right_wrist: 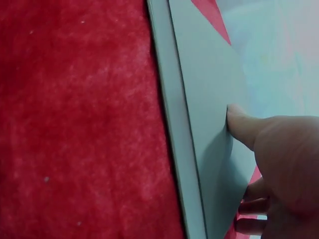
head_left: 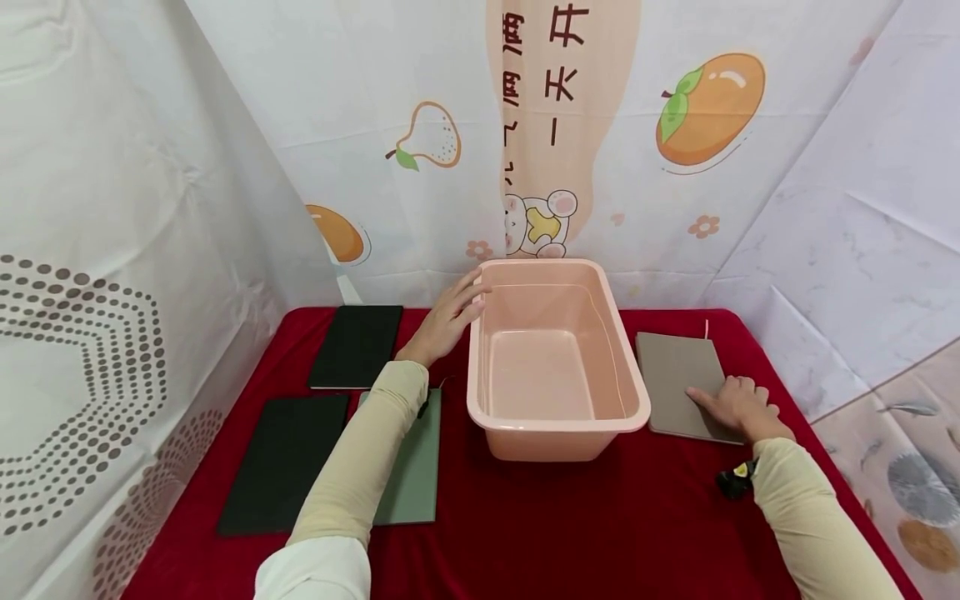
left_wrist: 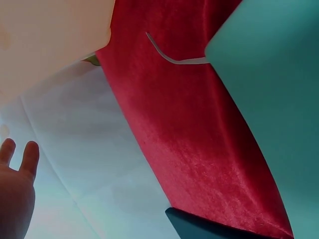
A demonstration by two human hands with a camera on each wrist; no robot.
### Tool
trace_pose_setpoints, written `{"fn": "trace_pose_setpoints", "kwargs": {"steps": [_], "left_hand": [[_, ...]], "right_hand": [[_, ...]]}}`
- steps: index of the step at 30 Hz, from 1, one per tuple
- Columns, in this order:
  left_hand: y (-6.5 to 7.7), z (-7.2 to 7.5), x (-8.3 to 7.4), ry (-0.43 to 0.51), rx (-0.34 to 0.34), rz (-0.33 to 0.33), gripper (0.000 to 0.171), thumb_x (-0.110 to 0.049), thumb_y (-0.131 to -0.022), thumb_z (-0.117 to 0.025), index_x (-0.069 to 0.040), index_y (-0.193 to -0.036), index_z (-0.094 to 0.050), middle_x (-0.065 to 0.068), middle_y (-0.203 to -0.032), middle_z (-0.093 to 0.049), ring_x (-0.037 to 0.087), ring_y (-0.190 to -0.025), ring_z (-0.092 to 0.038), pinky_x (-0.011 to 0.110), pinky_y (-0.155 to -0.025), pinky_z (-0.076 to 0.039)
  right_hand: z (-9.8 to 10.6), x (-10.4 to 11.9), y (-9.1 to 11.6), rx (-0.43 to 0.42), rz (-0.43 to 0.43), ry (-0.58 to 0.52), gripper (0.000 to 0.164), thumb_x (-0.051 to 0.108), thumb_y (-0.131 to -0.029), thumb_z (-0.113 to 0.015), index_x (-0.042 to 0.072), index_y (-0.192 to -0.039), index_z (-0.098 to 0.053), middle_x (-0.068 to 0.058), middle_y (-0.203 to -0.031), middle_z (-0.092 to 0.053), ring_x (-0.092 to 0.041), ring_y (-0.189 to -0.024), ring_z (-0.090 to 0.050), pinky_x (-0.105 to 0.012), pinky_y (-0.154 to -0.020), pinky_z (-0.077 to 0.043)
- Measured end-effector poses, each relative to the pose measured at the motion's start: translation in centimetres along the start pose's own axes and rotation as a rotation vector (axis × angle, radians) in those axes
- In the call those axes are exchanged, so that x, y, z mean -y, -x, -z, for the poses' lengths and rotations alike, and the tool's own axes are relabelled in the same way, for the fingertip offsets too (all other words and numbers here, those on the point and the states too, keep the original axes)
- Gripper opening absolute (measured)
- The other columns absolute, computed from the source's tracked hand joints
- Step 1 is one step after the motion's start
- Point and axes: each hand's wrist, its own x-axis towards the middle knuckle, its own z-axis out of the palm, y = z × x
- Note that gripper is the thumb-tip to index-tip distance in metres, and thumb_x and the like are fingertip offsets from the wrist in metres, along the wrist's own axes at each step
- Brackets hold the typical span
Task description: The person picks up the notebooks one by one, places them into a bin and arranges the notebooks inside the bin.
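A pink plastic basin [head_left: 536, 446] stands in the middle of the table. My left hand [head_left: 444, 321] is at its left rim with fingers extended toward the inside; the left wrist view shows part of this hand [left_wrist: 15, 194] with its fingers straight. To the right of the basin lies a grey-brown notebook [head_left: 675, 379] with a ribbon at its far edge. My right hand [head_left: 744, 407] grips that notebook at its right side. In the right wrist view, the thumb [right_wrist: 241, 124] presses on the cover while the other fingers [right_wrist: 254, 206] curl at the edge.
Left of the basin, a green notebook [head_left: 416, 475] lies partly under my left forearm. Two black notebooks [head_left: 360, 342] are farther left, one behind the other. Red cloth [head_left: 555, 533] covers the table, and printed curtains [head_left: 420, 50] enclose its back and sides.
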Motion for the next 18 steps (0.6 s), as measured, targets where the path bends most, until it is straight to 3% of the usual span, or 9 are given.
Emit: {"fn": "trace_pose_setpoints", "kwargs": {"steps": [3,7,18], "left_hand": [[0.0,0.1,-0.1,-0.007,0.001,0.002,0.052,-0.052,-0.107,-0.038,-0.023,-0.148,-0.053,-0.018,-0.169,-0.020,0.019,-0.157,-0.020,0.058,-0.126,-0.020],[0.0,-0.1,0.0,-0.004,-0.005,0.003,0.052,-0.052,-0.107,-0.038,-0.022,-0.147,-0.054,-0.018,-0.169,-0.020,0.020,-0.157,-0.021,0.057,-0.126,-0.020],[-0.1,-0.4,0.3,-0.008,-0.014,0.013,0.052,-0.056,-0.107,-0.036,-0.029,-0.148,-0.052,-0.025,-0.168,-0.018,0.017,-0.157,-0.020,0.056,-0.127,-0.020]], "right_hand": [[0.4,0.1,-0.2,0.032,-0.015,0.011,0.107,0.073,-0.094,-0.044,-0.027,-0.132,-0.037,-0.049,-0.123,-0.034,-0.064,-0.111,-0.035,-0.075,-0.089,-0.037],[0.9,0.4,-0.3,0.056,-0.029,0.007,0.106,0.071,-0.094,-0.047,-0.028,-0.130,-0.038,-0.047,-0.117,-0.036,-0.062,-0.108,-0.036,-0.074,-0.087,-0.039],[1.4,0.8,-0.3,0.081,-0.051,-0.017,0.104,0.062,-0.094,-0.055,-0.033,-0.130,-0.031,-0.051,-0.119,-0.030,-0.069,-0.118,-0.029,-0.079,-0.096,-0.034]]}}
